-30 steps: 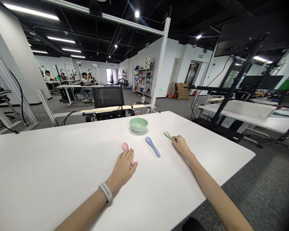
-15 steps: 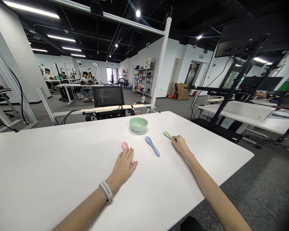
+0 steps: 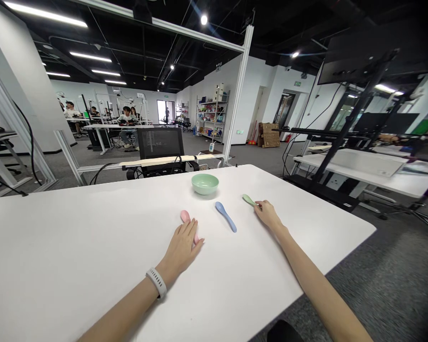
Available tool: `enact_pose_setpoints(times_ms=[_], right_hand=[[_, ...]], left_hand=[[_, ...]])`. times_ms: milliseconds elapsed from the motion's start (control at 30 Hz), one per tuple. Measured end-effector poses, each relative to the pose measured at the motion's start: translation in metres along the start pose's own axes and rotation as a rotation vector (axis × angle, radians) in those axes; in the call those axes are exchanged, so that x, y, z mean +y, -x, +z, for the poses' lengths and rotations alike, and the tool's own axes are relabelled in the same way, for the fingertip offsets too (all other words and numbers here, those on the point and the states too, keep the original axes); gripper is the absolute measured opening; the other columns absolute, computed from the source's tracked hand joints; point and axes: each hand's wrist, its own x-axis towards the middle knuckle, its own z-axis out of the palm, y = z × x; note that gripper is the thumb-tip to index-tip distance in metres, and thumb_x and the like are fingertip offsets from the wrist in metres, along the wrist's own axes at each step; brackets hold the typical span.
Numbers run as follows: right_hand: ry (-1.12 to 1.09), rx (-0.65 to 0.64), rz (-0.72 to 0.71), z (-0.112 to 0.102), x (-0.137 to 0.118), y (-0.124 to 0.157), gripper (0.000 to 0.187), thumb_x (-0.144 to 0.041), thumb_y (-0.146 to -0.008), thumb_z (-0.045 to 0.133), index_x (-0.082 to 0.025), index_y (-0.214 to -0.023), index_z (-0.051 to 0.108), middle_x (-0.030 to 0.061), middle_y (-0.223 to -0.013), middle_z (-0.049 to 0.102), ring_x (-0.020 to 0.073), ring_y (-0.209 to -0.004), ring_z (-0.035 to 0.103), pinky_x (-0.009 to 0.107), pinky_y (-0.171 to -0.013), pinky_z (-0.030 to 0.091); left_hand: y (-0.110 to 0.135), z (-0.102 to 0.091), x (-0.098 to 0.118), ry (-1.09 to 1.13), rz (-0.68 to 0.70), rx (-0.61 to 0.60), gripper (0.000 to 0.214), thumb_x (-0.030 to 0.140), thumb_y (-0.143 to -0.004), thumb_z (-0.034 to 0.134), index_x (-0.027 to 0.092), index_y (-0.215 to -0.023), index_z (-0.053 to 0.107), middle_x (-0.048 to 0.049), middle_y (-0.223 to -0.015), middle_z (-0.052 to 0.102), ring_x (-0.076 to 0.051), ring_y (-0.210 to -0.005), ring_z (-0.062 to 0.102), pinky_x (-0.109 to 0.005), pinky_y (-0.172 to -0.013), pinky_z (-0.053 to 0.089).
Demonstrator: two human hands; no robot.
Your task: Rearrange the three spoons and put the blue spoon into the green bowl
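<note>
My left hand lies over a pink spoon, its fingers stretched out flat across the handle and the thumb apart on the right. The pink bowl end shows beyond my fingertips, and a bit of handle between thumb and fingers. To the right, my right hand is closed on the handle of a light green spoon, which points toward the far left. A blue spoon lies between my hands, touched by neither. Behind the spoons stands a green bowl.
All of this is on a white table with a rounded right corner. Past its far edge are a metal frame and a black chair. A monitor stand rises at right. Several people sit at distant desks.
</note>
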Motion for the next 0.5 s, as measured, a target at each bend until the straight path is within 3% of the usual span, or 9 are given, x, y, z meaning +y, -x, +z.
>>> enact_pose_setpoints(times_ms=[333, 500], right_hand=[[0.001, 0.02, -0.013, 0.001, 0.002, 0.0, 0.035, -0.021, -0.093, 0.054, -0.009, -0.116, 0.077, 0.0186, -0.109, 0.073, 0.026, -0.093, 0.07, 0.036, -0.095, 0.052], [0.082, 0.084, -0.073, -0.001, -0.006, 0.002, 0.041, -0.025, -0.096, 0.05, -0.007, -0.124, 0.073, 0.0221, -0.117, 0.069, 0.0331, -0.11, 0.065, 0.045, -0.104, 0.048]], left_hand=[[0.001, 0.002, 0.0, -0.006, 0.018, 0.026, 0.063, 0.051, -0.102, 0.041, 0.016, -0.154, 0.044, -0.0171, -0.161, 0.053, -0.032, -0.15, 0.048, -0.052, -0.118, 0.046], [-0.004, -0.013, -0.001, -0.021, 0.046, 0.053, 0.073, 0.059, -0.099, 0.042, 0.018, -0.16, 0.035, -0.0165, -0.166, 0.045, -0.032, -0.155, 0.041, -0.054, -0.124, 0.04]])
